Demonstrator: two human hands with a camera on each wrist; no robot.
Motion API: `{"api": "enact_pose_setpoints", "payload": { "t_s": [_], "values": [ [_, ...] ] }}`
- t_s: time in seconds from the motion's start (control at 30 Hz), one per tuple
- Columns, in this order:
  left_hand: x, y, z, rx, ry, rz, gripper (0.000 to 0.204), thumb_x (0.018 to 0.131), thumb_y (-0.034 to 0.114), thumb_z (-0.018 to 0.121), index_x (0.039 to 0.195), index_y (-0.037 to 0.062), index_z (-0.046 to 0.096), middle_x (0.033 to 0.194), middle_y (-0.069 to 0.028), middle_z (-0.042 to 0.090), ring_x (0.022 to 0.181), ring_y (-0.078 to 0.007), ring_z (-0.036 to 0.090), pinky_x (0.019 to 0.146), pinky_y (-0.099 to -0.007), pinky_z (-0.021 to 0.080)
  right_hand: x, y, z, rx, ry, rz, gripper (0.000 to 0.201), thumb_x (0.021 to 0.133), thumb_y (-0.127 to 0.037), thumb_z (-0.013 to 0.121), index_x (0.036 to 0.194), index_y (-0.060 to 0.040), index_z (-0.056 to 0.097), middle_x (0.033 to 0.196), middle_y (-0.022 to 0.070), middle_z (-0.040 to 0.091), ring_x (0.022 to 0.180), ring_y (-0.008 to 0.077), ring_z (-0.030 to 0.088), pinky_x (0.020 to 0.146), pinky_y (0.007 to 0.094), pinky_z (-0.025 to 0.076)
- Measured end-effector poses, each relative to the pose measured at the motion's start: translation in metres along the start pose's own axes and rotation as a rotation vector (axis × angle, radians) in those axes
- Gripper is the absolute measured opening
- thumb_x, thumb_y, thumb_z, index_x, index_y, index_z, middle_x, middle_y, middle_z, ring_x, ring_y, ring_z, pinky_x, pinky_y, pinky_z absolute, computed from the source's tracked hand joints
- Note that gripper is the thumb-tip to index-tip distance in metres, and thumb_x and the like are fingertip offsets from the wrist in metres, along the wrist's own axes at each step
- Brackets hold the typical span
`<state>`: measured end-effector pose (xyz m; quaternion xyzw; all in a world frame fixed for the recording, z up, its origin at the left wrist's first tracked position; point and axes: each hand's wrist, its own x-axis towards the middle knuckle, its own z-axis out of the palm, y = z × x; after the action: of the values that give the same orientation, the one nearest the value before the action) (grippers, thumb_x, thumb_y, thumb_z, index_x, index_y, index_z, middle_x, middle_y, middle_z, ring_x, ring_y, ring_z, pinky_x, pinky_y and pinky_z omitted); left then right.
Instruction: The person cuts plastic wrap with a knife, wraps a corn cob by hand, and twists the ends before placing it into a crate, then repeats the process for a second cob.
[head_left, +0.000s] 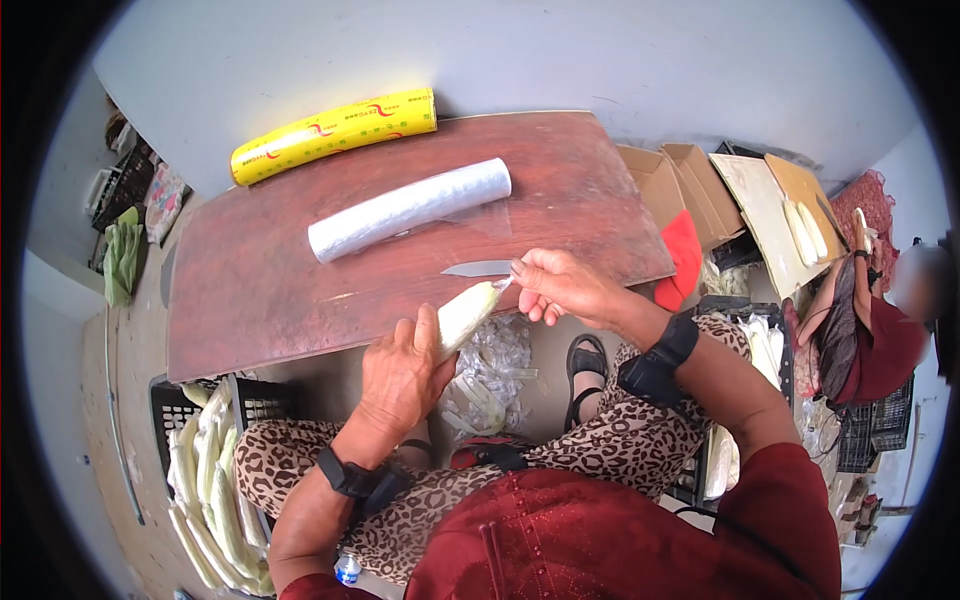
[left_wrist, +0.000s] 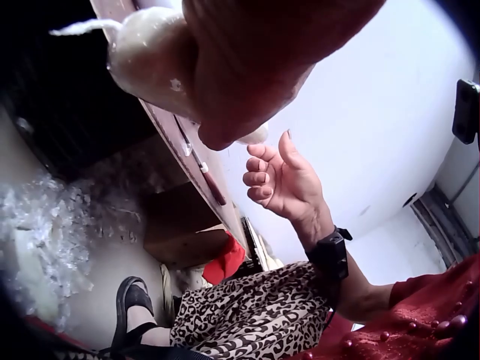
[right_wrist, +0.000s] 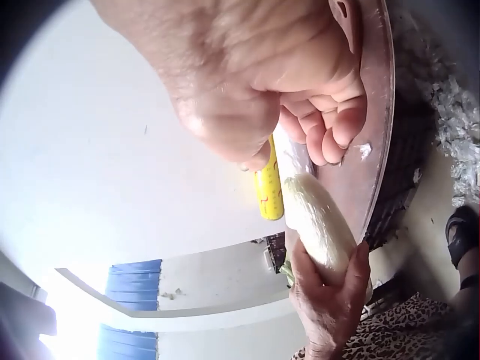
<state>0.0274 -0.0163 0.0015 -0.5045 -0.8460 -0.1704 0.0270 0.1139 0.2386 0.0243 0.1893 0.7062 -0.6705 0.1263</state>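
My left hand (head_left: 400, 375) grips a pale corn cob (head_left: 465, 312) by its lower half and holds it tilted up toward the table edge. My right hand (head_left: 555, 285) is at the cob's upper tip, where thumb and forefinger pinch a wisp of clear film (head_left: 505, 283). In the left wrist view the cob (left_wrist: 150, 52) sits under my left hand (left_wrist: 247, 52), and the right hand (left_wrist: 281, 180) has curled fingers. In the right wrist view the right hand (right_wrist: 247, 67) hovers just above the cob (right_wrist: 319, 225), which the left hand (right_wrist: 330, 300) holds.
On the brown table (head_left: 250, 290) lie a knife (head_left: 478, 268), a cling-film roll (head_left: 408, 208) and a yellow film box (head_left: 335, 132). A crate of cobs (head_left: 210, 480) stands at my left. Plastic scraps (head_left: 490, 370) lie on the floor. Cardboard boxes (head_left: 680, 180) and another person (head_left: 880, 320) are at right.
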Motion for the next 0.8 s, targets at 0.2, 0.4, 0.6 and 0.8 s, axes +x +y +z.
{"api": "enact_pose_setpoints", "payload": {
  "t_s": [0.2,0.4,0.6,0.8],
  "values": [
    [0.003,0.005,-0.002,-0.008,-0.047,-0.02,0.062,0.078,0.025,0.075,0.126,0.0011,0.044,0.087,-0.0146,0.058,0.078,-0.0343,0.064,0.067,-0.0429,0.052,0.002,-0.002,0.008,0.016,0.056,-0.055,0.025,0.097,-0.021,0.06,0.102,0.0031,0.056,0.08,0.0057,0.06,0.063,0.0083,0.057,0.05,0.0208,0.046],
    [0.002,0.005,-0.001,-0.295,-0.158,-0.131,0.061,0.081,0.031,0.073,0.124,0.0004,0.043,0.094,-0.0207,0.064,0.083,-0.0415,0.066,0.072,-0.0465,0.053,0.006,0.0,0.008,-0.046,0.066,-0.153,0.005,0.096,-0.004,0.058,0.094,0.0004,0.056,0.08,0.0045,0.061,0.067,0.0076,0.059,0.055,0.0212,0.048],
    [0.006,0.003,-0.005,-0.653,-0.354,-0.261,0.057,0.084,0.036,0.072,0.121,0.0008,0.046,0.1,-0.024,0.065,0.09,-0.0391,0.067,0.078,-0.0428,0.053,0.011,0.006,0.004,-0.116,0.011,-0.314,0.004,0.095,0.0,0.057,0.092,-0.0016,0.054,0.081,0.002,0.06,0.073,0.0054,0.058,0.064,0.0217,0.05],
    [0.006,-0.006,0.002,-1.091,-0.439,-0.307,0.052,0.088,0.034,0.07,0.124,0.0006,0.054,0.107,-0.0134,0.064,0.097,-0.0198,0.062,0.085,-0.0328,0.049,0.005,-0.001,0.004,-0.254,0.014,-0.4,0.008,0.092,0.005,0.055,0.091,-0.0022,0.053,0.085,-0.0012,0.057,0.079,0.0045,0.057,0.069,0.0226,0.05]
  ]
}}
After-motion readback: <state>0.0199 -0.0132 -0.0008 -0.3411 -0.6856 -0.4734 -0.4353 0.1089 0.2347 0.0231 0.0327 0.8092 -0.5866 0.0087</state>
